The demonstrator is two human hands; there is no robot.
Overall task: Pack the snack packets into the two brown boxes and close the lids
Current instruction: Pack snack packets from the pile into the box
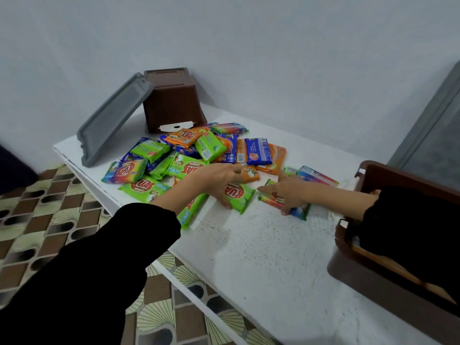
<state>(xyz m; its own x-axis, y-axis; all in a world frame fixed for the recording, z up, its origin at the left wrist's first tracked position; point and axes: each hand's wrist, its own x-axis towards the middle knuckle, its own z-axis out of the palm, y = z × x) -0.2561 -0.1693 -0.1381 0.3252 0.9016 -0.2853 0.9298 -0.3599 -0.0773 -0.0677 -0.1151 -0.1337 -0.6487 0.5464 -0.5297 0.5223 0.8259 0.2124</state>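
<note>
**A:** What's in the near box (pixel 368 282)?

**B:** It stands open at the bench's (pixel 261 257) right edge. A black sleeve (pixel 410 220) hides most of the inside.

**A:** Room to move?

**B:** Open surface toward the near edge. Mid-bench, the left hand (pixel 216 180) curls round a green packet (pixel 240 197), thumb at its near edge. The right hand (pixel 290 192) lies on a rainbow packet (pixel 301 212), fingers spread.

**A:** Behind?

**B:** A heap (pixel 189 150) of green, orange and blue packets. At the far left corner the far box (pixel 171 100) sits tipped over, grey lid (pixel 112 120) leaning open, inside unseen.
</note>
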